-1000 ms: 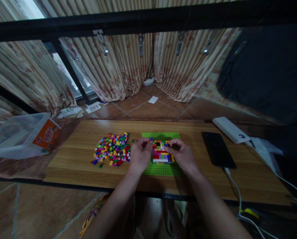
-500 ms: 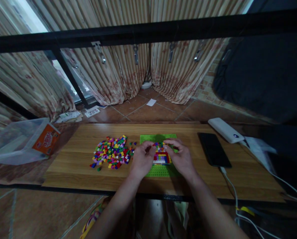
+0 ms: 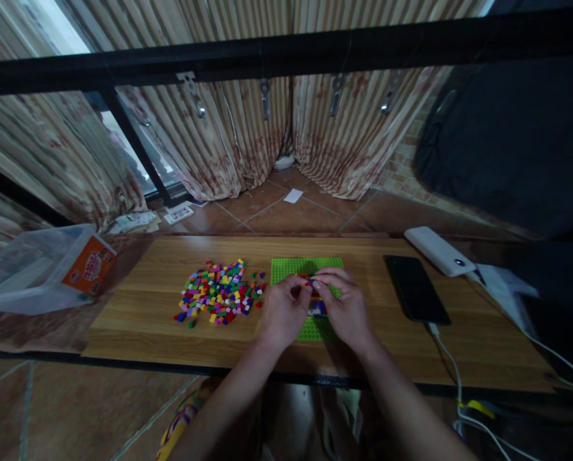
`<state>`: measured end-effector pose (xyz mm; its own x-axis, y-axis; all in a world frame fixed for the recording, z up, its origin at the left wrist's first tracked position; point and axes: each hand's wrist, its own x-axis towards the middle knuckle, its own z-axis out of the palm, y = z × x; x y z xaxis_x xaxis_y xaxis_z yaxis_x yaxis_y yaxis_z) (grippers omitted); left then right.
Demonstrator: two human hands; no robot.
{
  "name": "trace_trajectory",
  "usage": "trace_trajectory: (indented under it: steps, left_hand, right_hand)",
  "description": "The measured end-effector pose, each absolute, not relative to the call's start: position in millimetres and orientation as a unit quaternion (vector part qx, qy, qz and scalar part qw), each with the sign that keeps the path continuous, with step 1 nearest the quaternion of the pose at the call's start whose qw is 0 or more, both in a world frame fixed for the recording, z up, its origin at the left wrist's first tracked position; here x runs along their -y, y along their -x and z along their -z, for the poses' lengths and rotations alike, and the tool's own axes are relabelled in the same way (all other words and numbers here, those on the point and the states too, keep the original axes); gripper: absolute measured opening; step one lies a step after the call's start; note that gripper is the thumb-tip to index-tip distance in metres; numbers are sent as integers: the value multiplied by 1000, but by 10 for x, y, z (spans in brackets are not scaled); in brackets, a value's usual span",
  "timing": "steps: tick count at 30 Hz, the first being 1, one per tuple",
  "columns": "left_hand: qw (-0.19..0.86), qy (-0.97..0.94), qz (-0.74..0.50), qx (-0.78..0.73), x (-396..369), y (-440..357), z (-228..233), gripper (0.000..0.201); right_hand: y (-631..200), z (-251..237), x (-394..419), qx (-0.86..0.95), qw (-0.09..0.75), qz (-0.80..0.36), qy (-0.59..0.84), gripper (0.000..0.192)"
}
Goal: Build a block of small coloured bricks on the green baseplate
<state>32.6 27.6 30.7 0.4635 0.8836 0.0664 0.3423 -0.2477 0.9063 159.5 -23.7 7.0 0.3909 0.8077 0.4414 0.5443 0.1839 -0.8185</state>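
Note:
A green studded baseplate point(image 3: 310, 331) lies on the table under both my hands. On it stands a low structure of coloured toy bricks point(image 3: 317, 308), mostly hidden by my fingers. My left hand point(image 3: 285, 312) is closed, thumb and forefinger pinched at a small blue toy brick point(image 3: 310, 283) above the plate's middle. From the other side my right hand point(image 3: 346, 308) meets it, its thumb and forefinger closed on the same brick. Whether the brick touches the structure is hidden. A spread heap of loose toy bricks point(image 3: 219, 291) lies left of the plate.
A clear plastic tub point(image 3: 31, 269) with an orange label stands at the far left. Right of the plate lie a black phone point(image 3: 417, 289) on a white cable point(image 3: 447, 355) and a white power bank point(image 3: 438, 251). The wooden table's front edge point(image 3: 171, 368) runs below my forearms.
My hands have drawn closer together, and their fingertips now meet over the structure, covering more of it. The view has shifted slightly.

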Motion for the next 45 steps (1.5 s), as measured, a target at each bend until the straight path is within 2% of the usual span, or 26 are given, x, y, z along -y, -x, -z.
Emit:
trace_trajectory:
  steps: [6, 13, 24, 34, 45]
  left_hand:
    - [436, -727, -310, -431, -265, -345, -279, 17]
    - [451, -707, -323, -439, -305, -316, -254, 16]
    - [453, -683, -344, -459, -419, -266, -225, 14]
    - [446, -688, -350, -453, -424, -252, -184, 14]
    - [444, -691, -337, -460, -406, -252, -265, 14]
  right_hand:
    - [-1564, -79, 259, 566, 520, -38, 639, 16]
    - [-1700, -82, 285, 563, 503, 5, 656, 15]
    - [-1883, 47, 347, 582, 440, -80, 680, 14]
    - [-1851, 36, 267, 517, 480, -107, 700, 18]
    - [-1850, 98, 279, 518, 487, -138, 689, 20]
